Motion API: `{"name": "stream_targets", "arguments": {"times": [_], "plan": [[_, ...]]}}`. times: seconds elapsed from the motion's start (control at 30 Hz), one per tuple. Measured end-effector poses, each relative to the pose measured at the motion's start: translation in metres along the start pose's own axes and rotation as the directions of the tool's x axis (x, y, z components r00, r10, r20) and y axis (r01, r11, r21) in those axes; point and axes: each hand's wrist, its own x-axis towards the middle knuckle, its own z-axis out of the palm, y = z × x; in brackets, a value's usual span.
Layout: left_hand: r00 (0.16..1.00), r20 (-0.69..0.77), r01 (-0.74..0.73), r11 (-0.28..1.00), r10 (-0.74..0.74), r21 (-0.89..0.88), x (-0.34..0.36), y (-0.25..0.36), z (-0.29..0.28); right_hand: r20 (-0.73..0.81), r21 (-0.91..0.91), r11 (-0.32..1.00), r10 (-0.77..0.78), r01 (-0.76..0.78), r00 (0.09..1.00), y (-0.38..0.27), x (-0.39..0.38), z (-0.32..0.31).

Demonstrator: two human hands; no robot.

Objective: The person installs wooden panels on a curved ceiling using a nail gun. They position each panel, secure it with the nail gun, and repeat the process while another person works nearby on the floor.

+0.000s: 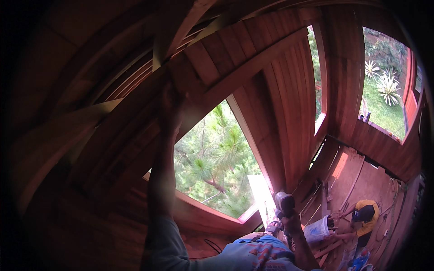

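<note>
Here's the big window opening (212,158), pine branches (230,140) bright behind it, and everything else sits around that. Up at its top-left corner goes the left arm, sleeve below, with the left hand (173,97) high against the reddish timber boards (201,63). It's dim and blurred up there, so the hand seems to touch the wood, but I can't tell whether its fingers are curled or spread. A long timber rail (257,64) slants away above the window, up to the right.

Now the right hand (291,220), just off the window's lower-right corner, and this one's wrapped round a power tool (285,202), pale rounded end uppermost. Below the window, the wearer's blue-grey shirt (257,253).

Farther right of the window and lower down, a co-worker (368,214) in a yellow top and dark cap bends over, arms reaching to a white bucket (317,229). Right of the window again, higher up, another opening (384,81) shows grass and spiky plants.
</note>
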Motion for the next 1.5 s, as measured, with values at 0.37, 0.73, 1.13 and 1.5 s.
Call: {"name": "stream_targets", "arguments": {"times": [0.37,0.73,1.13,1.5], "plan": [[1.0,-0.028,-0.002,0.932,0.013,0.362,0.045,0.014,0.004,0.064,0.052,0.997,0.061,-0.064,0.996,-0.016,-0.002,0.003],[0.966,-0.038,0.257,0.966,-0.257,-0.01,0.03,0.041,0.013,-0.029,0.051,0.998,-0.037,0.038,0.999,-0.023,-0.005,0.004],[0.982,-0.132,0.15,0.984,-0.136,0.096,0.033,0.015,0.016,0.014,0.202,0.978,-0.05,0.046,0.999,-0.038,-0.001,-0.003],[0.96,-0.069,0.277,0.952,-0.27,0.129,0.034,0.021,0.009,0.022,0.085,0.994,-0.067,0.065,0.998,-0.028,0.011,-0.002]]}}
